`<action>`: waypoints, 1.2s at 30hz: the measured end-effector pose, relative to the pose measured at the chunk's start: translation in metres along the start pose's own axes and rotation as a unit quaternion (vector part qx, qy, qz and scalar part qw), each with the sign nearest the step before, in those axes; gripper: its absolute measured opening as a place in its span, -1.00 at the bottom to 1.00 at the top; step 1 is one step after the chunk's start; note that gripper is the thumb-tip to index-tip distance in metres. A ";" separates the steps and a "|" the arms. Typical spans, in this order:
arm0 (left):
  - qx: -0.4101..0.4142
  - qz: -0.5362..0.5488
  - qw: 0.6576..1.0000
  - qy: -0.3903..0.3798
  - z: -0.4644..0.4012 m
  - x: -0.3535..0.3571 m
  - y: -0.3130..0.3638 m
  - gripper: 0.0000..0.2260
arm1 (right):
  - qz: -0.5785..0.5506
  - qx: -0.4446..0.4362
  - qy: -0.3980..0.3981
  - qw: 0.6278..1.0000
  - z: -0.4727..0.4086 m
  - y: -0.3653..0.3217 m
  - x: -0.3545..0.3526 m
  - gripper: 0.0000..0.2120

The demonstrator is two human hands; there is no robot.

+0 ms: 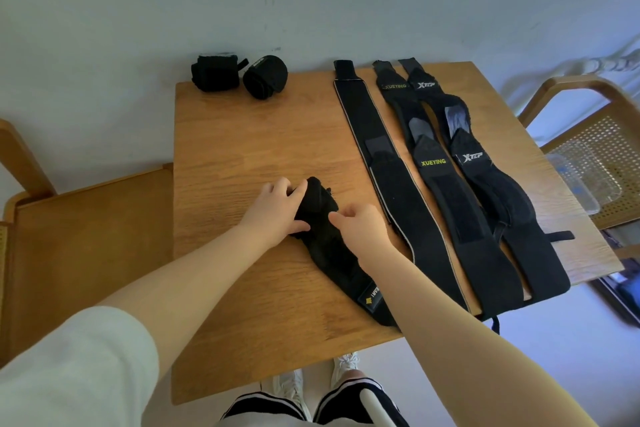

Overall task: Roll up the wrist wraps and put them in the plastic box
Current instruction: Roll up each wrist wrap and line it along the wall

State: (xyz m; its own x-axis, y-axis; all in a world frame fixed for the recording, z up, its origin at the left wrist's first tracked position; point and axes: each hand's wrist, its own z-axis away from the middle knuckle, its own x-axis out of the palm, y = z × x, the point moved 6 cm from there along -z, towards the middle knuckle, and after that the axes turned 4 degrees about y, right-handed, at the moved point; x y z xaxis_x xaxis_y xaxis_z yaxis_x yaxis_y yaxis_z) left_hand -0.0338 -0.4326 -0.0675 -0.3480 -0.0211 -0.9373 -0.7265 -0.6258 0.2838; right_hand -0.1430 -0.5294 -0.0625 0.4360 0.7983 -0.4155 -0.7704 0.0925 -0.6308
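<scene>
Together, left hand [277, 210] and right hand [360, 225], fingers curled around half-rolled wrist wrap [322, 218].

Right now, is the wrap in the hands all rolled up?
Only partly. Both hands, left hand and right hand, grip its rolled end; its tail lies flat.

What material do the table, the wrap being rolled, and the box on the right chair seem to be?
Table: wood or wood veneer, matte, with visible grain.
Wrap being rolled: black woven fabric, probably elastic; it bends softly under both hands.
Box: clear plastic, apparently; the chair's cane seat shows through it.
</scene>
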 end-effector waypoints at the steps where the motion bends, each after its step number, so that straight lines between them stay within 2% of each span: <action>1: 0.000 -0.005 1.000 0.005 0.001 0.001 0.001 -0.27 | 0.000 -0.027 0.008 1.000 -0.002 -0.004 0.004 -0.87; 4: -0.011 -0.008 1.000 0.012 0.005 0.005 0.001 -0.29 | -0.042 -0.031 0.004 0.999 -0.004 -0.009 0.024 -0.66; 8: -0.024 0.012 1.000 0.017 0.005 0.007 -0.004 -0.29 | -0.073 -0.023 0.065 0.995 -0.008 -0.006 0.028 -0.51; 14: -0.034 0.028 0.999 0.016 0.004 0.010 -0.007 -0.29 | -0.101 0.046 0.044 0.993 -0.017 0.006 0.026 -0.65; 16: -0.024 0.025 0.999 0.016 0.004 0.009 -0.006 -0.30 | -0.115 0.073 0.016 0.991 -0.017 0.007 0.025 -0.73; 23: 0.021 0.014 1.000 0.012 0.002 0.004 -0.005 -0.32 | -0.216 0.163 -0.100 0.957 -0.006 -0.004 0.018 -0.72; 26: -0.002 0.059 0.998 -0.012 -0.002 0.002 -0.013 -0.36 | -0.146 0.155 -0.088 0.973 -0.006 -0.009 0.014 -0.68; 30: -0.016 0.130 0.991 -0.004 -0.005 0.001 -0.022 -0.48 | -0.031 0.140 -0.063 0.988 -0.005 -0.008 0.014 -0.63; 36: -0.009 0.154 0.988 -0.003 -0.009 0.003 -0.031 -0.56 | -0.033 0.010 -0.042 0.999 -0.028 -0.005 0.015 -0.68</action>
State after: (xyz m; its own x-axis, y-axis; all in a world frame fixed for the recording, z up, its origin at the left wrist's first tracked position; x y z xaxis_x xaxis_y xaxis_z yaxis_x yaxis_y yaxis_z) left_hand -0.0073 -0.4200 -0.0803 -0.5543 -0.2089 -0.8057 -0.5749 -0.6039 0.5521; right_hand -0.1191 -0.5347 -0.0839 0.4459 0.8371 -0.3170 -0.7515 0.1578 -0.6406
